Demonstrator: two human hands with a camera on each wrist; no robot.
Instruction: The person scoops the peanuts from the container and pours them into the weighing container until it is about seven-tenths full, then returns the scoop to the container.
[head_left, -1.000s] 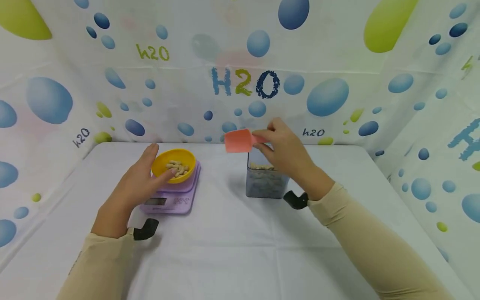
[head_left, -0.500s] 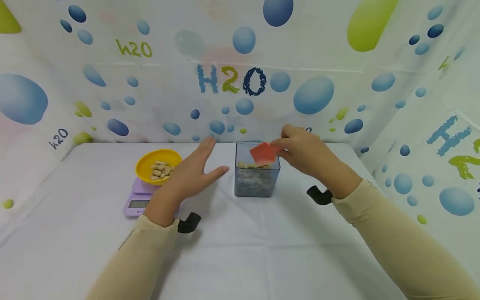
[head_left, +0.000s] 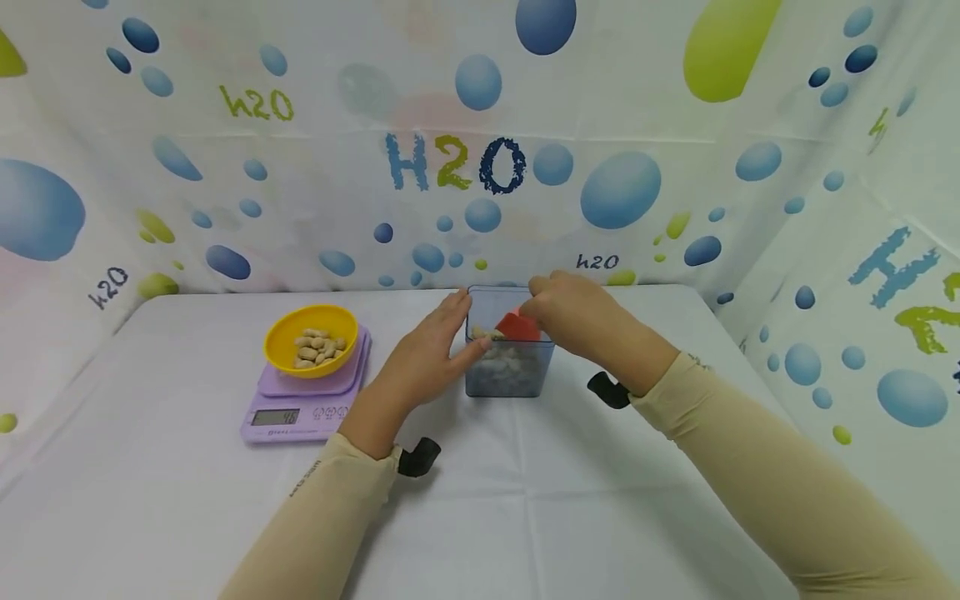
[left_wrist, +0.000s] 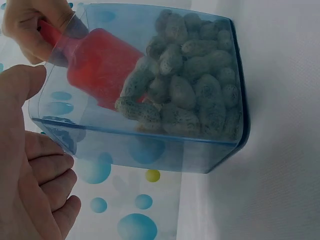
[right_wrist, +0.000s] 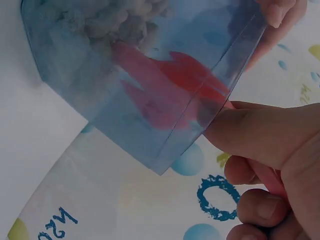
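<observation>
A clear bluish square container, partly filled with unshelled peanuts, stands on the table. My right hand grips the handle of a red scoop, its blade inside the container with the tip against the nuts in the left wrist view. At the container's left side is my left hand, its fingers extended and its thumb near the front rim; whether it touches the wall is not clear. Left of it, a yellow bowl holding several peanuts sits on a purple kitchen scale with a lit display.
A white cloth covers the table. Behind and to the right hangs a white curtain with blue and green drops and H2O lettering. Black wrist mounts stick out from both cuffs.
My left hand has moved right, from the bowl to the container's side. My right hand has lowered the scoop from above the container into it. The head view has shifted slightly right.
</observation>
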